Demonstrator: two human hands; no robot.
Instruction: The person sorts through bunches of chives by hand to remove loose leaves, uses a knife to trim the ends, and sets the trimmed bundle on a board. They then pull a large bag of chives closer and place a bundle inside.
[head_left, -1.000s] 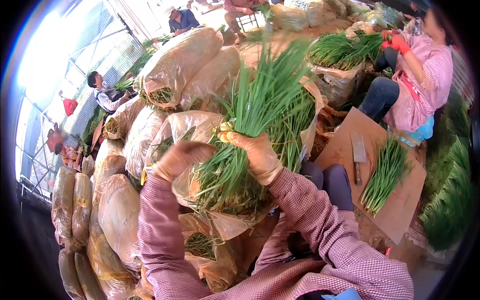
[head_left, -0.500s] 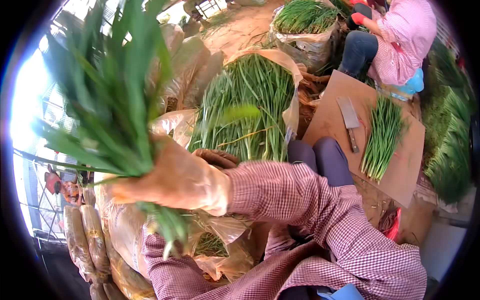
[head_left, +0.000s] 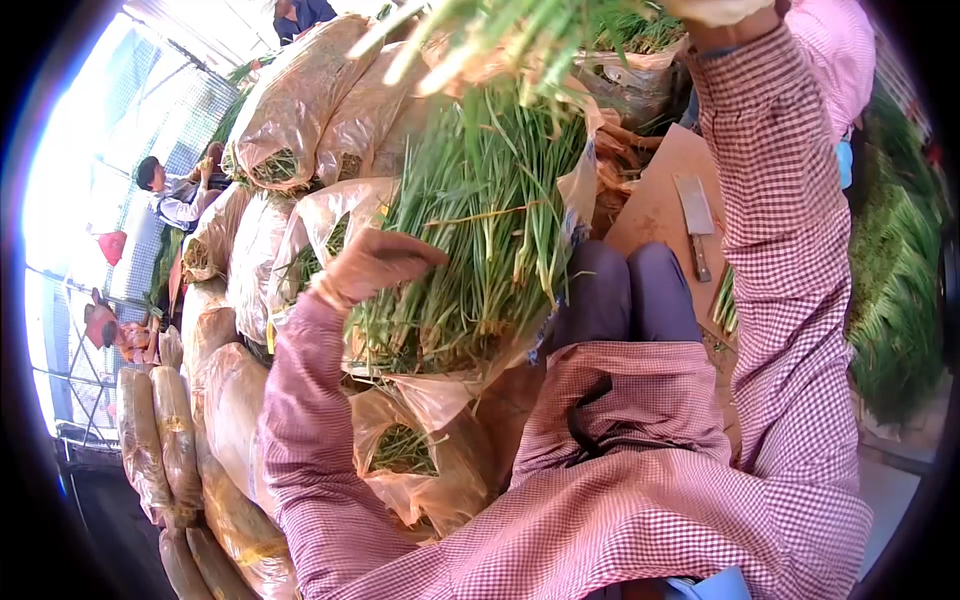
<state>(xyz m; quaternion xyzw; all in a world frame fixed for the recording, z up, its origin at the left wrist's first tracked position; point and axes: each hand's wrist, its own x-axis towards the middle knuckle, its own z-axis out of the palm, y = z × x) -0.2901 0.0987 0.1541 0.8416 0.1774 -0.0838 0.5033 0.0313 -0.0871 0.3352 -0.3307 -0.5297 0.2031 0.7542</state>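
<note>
My right hand (head_left: 722, 8), partly cut off by the top edge, is closed on a bunch of chives (head_left: 545, 35). The bunch is blurred by motion and hangs above the heap, its pale cut ends pointing left. Below it, a large heap of chives (head_left: 490, 215) lies in an opened plastic bag (head_left: 580, 185) in front of my knees. At the heap's left side is my left hand (head_left: 375, 265), fingers stretched out to the right over the stalks, with nothing seen in them.
A cleaver (head_left: 697, 220) lies on a brown board (head_left: 645, 205) right of my knees, beside more chives (head_left: 725, 305) partly hidden by my sleeve. Filled plastic bags (head_left: 290, 105) crowd the left. A co-worker (head_left: 830, 50) sits at upper right; another person (head_left: 180, 195) is at far left.
My right hand has swung the bunch from the left across to the upper right. My left hand has come into view over the heap. The view has shifted, showing more bags at left.
</note>
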